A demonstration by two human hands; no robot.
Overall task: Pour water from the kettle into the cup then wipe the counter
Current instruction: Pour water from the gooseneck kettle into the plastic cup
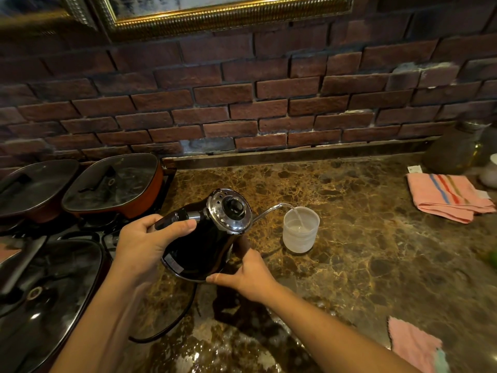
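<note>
- The kettle (204,235), black with a chrome lid, sits at the centre of the frame, lifted and tipped toward the right so its thin gooseneck spout (269,210) reaches over the rim of the cup (300,229).
- The left hand (145,243) is clenched around the kettle's handle, thumb across the top — this hand carries the weight and sets the tilt.
- The right hand (248,275) cups the lower edge of the kettle's base, fingers pressed to the body; it looks like a steadying support, so the narrow stream lands where it should.
- A thin stream falls from the spout tip into the translucent cup, which stands upright on the marble counter (363,251) just right of the kettle. Water shows in the cup; judged from this, pouring is under way and wiping is not yet begun.
- A black cord (172,324) trails from under the kettle toward the lower left.
- Counts: one kettle, one cup, two cloths — a striped pink towel (449,197) folded at the right edge and a pink cloth (414,343) at the lower right, both within reach for wiping.
- Three lidded pans (113,184) fill the left side of the frame.
- Wet sheen shows on the counter at the bottom centre, likely the patch to wipe.
</note>
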